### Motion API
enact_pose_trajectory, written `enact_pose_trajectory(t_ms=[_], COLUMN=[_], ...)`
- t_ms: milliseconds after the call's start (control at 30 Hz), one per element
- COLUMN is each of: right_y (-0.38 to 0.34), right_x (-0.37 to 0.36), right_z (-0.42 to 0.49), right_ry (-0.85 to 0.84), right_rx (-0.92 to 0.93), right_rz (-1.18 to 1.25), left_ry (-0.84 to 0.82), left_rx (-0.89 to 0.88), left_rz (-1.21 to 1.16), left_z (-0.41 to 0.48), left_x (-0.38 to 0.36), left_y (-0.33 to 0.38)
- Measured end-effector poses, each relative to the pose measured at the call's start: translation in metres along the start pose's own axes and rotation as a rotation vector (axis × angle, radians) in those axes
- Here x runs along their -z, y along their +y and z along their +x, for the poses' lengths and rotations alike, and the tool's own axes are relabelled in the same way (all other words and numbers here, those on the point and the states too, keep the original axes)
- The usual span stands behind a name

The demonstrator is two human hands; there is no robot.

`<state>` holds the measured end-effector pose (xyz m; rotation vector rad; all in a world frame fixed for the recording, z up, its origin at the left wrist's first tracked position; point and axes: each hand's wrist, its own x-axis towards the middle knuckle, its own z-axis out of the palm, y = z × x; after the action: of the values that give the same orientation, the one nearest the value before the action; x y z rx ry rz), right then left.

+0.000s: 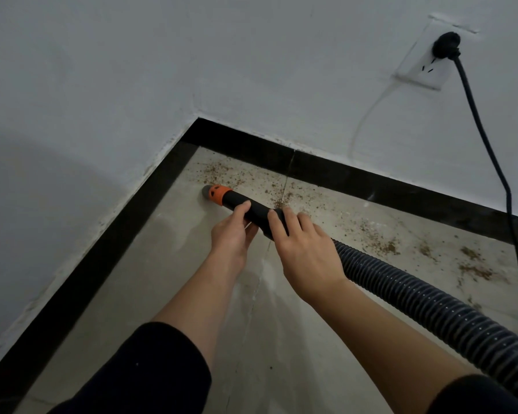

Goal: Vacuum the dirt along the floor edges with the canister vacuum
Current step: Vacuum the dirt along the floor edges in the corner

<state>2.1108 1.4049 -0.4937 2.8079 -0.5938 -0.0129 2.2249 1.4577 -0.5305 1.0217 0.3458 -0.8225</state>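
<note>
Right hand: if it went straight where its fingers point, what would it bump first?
The right hand is gripping the black vacuum tube, so that comes first. Past it, probably the scattered dirt, then the black baseboard, though depth is unclear.

I see the orange-collared black nozzle (236,201) touching the floor (177,264), ribbed hose (416,297) trailing right, brown dirt (222,169) along the baseboard (341,174).

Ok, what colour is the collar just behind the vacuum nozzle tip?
Orange, on the collar between the grey tip and the black nozzle; the head view shows it.
</note>
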Motion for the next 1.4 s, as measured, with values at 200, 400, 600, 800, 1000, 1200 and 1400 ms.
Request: enact_pose_trajectory(t_ms=[200, 400, 600, 800, 1000, 1200, 1400], right_y=[0.005, 0.014, 0.022, 0.023, 0.023, 0.028, 0.032], right_x=[0.002, 0.005, 0.006, 0.008, 0.009, 0.013, 0.014], right_z=[-0.005, -0.011, -0.016, -0.019, -0.019, -0.024, -0.027], right_ry=[-0.031, -0.057, -0.082, -0.103, -0.089, -0.105, -0.096], right_rx=[-0.012, -0.016, -0.031, -0.018, -0.020, 0.001, 0.001], right_rz=[-0.014, -0.049, -0.075, -0.079, -0.081, -0.095, -0.042], left_ry=[-0.014, -0.022, -0.029, -0.015, -0.012, -0.001, 0.054], left_rx=[0.007, 0.013, 0.036, 0.050, 0.058, 0.078, 0.077], left_rz=[0.003, 0.024, 0.026, 0.025, 0.043, 0.066, 0.073], left_z=[-0.003, -0.006, -0.009, -0.010, -0.012, -0.017, -0.027], left_x=[-0.005, -0.013, -0.020, -0.021, -0.020, -0.024, -0.027], left_y=[-0.005, -0.011, -0.019, -0.022, -0.021, -0.023, -0.022])
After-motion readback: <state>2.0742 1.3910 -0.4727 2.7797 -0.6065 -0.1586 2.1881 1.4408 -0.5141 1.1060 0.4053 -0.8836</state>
